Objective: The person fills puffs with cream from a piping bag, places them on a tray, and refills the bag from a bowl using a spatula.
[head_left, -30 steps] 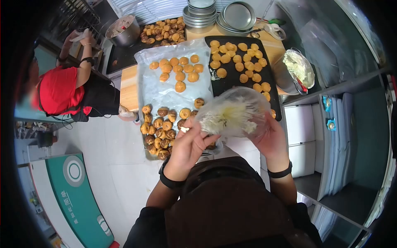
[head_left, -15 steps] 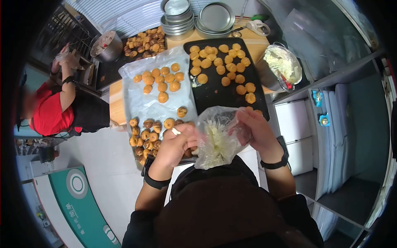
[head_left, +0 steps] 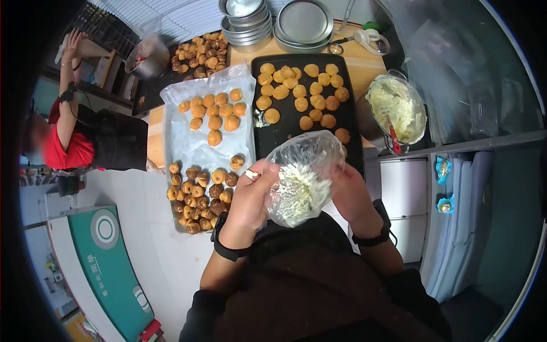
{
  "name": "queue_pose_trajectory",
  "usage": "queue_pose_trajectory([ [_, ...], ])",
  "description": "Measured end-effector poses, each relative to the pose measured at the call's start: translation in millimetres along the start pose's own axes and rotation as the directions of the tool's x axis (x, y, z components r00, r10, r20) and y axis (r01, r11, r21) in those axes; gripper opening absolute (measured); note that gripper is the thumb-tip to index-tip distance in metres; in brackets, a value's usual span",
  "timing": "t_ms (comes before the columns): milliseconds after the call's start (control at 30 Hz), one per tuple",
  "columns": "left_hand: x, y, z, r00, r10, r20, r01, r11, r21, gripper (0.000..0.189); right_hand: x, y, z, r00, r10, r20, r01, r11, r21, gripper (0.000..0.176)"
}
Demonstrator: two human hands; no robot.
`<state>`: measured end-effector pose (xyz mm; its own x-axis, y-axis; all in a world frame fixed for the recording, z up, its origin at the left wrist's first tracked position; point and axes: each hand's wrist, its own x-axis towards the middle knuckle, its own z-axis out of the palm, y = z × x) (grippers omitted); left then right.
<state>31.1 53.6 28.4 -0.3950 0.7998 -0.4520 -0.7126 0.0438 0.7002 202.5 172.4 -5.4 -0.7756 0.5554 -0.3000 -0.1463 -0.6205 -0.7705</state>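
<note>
Right hand (head_left: 354, 199) partly hidden by plastic bag (head_left: 302, 185), top pan (head_left: 244, 7) cut off, panel lettering (head_left: 96, 275) too small

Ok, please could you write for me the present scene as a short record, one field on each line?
Left grip: on the clear plastic bag, at its left side
Right grip: on the bag, at its right side
Bag contents: pale creamy mass
Papered tray: plain round pastries farther away, brown-marked pastries mostly nearest
Black tray: more plain pastries
Metal pot: pale cream, red-handled utensil
Co-worker: at left, red top
</note>
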Motion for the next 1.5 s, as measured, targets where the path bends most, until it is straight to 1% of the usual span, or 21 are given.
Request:
queue_pose_trajectory([
  [33, 3.6, -1.0, 2.4, 0.999, -0.038, 0.029, 0.041, 0.994, -0.103, 0.015, 4.3, -6.5, -1.7, 1.000, 0.002, 0.003, -0.002, 1.000, 0.000, 0.040],
  [133, 10.3, -2.3, -2.5, 0.995, -0.046, 0.086, 0.079, 0.900, -0.430, 0.025, 13.1, -22.2, -9.5, 0.988, 0.108, 0.114, -0.157, 0.717, 0.679, 0.040],
  [167, 10.6, -2.0, -3.7, 0.991, -0.069, 0.115, 0.126, 0.777, -0.616, 0.028, 15.0, -23.2, -9.2, 0.987, 0.110, 0.118, -0.161, 0.714, 0.682, 0.040],
  [300, 7.2, -10.4, -2.0, 0.963, 0.027, 0.267, 0.178, 0.681, -0.710, 0.039, 21.3, -27.6, -1.7, 0.971, 0.091, 0.223, -0.229, 0.636, 0.737, 0.041],
  [400, 12.4, -4.5, -6.6, 0.971, 0.002, 0.239, 0.156, 0.754, -0.638, 0.043, 18.2, -24.4, 6.7, 0.986, 0.081, 0.143, -0.156, 0.730, 0.665, 0.035],
  [467, 13.4, -9.6, -9.9, 0.981, -0.035, 0.189, 0.141, 0.799, -0.584, 0.044, 18.0, 1.8, -7.5, 0.991, 0.074, 0.108, -0.098, 0.967, 0.234, 0.034],
  [533, 15.7, -13.0, -7.0, 0.980, -0.053, 0.193, 0.157, 0.802, -0.577, 0.044, 20.5, 16.3, -15.9, 0.995, 0.047, 0.085, -0.023, 0.965, -0.263, 0.033],
  [567, 17.2, -13.4, -6.0, 0.979, -0.062, 0.196, 0.165, 0.806, -0.569, 0.043, 21.4, 12.6, -12.2, 0.996, 0.042, 0.081, -0.020, 0.965, -0.260, 0.033],
  [600, 21.1, -16.4, -11.5, 0.968, -0.051, 0.244, 0.195, 0.765, -0.614, 0.043, 22.7, 5.3, -5.5, 0.987, 0.128, 0.093, -0.149, 0.951, 0.269, 0.033],
  [633, 22.0, -14.7, -13.4, 0.968, -0.052, 0.246, 0.197, 0.767, -0.611, 0.043, 24.3, -1.0, -0.6, 0.969, 0.193, 0.151, -0.242, 0.654, 0.717, 0.033],
  [700, 21.9, -12.0, -17.2, 0.950, -0.035, 0.310, 0.247, 0.690, -0.680, 0.043, 26.9, -7.8, -1.5, 0.989, 0.097, 0.111, -0.147, 0.711, 0.688, 0.038],
  [767, 20.9, -9.7, -17.8, 0.956, -0.054, 0.289, 0.255, 0.640, -0.724, 0.042, 27.0, -10.2, -3.6, 0.957, -0.023, 0.290, -0.232, 0.541, 0.809, 0.040],
  [900, 21.1, 3.9, -0.6, 0.942, -0.042, 0.332, 0.267, 0.693, -0.670, 0.052, 29.4, -17.0, 6.8, 0.970, -0.005, 0.245, -0.206, 0.521, 0.828, 0.049],
  [1033, 26.4, -1.7, -9.5, 0.869, -0.066, 0.491, 0.418, 0.629, -0.655, 0.060, 26.8, -15.7, 8.8, 0.996, 0.026, 0.089, -0.074, 0.803, 0.591, 0.059],
  [1100, 28.0, -0.7, -4.5, 0.852, -0.036, 0.522, 0.442, 0.583, -0.681, 0.056, 27.1, -16.9, 11.2, 0.985, 0.055, 0.162, -0.158, 0.652, 0.741, 0.058],
  [1200, 31.1, -2.9, -3.5, 0.944, -0.064, 0.322, 0.295, 0.598, -0.745, 0.054, 21.9, -10.7, 10.7, 0.934, -0.043, 0.355, -0.304, 0.427, 0.851, 0.051],
  [1300, 32.5, -2.9, 10.0, 0.904, 0.154, 0.399, 0.293, 0.458, -0.840, 0.053, 11.2, -19.6, 20.2, 0.930, -0.029, 0.367, -0.334, 0.348, 0.876, 0.050],
  [1367, 22.5, 0.6, 17.3, 0.918, 0.273, 0.288, -0.008, 0.738, -0.675, 0.052, 7.2, -15.7, 14.8, 0.952, -0.026, 0.304, -0.258, 0.462, 0.849, 0.051],
  [1433, 17.4, 2.2, 20.6, 0.959, 0.250, 0.135, -0.247, 0.968, -0.038, 0.075, 1.3, -12.8, 13.2, 0.985, -0.147, 0.091, 0.083, 0.863, 0.498, 0.051],
  [1467, 23.9, -2.5, -1.1, 0.851, 0.280, 0.445, -0.434, 0.852, 0.293, 0.094, 0.9, 0.7, 8.5, 0.891, -0.442, 0.109, 0.448, 0.810, -0.379, 0.049],
  [1500, 36.3, -11.4, -3.3, 0.788, 0.342, 0.512, -0.595, 0.639, 0.488, 0.096, 3.5, -2.2, 11.0, 0.886, -0.452, 0.097, 0.452, 0.802, -0.390, 0.049],
])
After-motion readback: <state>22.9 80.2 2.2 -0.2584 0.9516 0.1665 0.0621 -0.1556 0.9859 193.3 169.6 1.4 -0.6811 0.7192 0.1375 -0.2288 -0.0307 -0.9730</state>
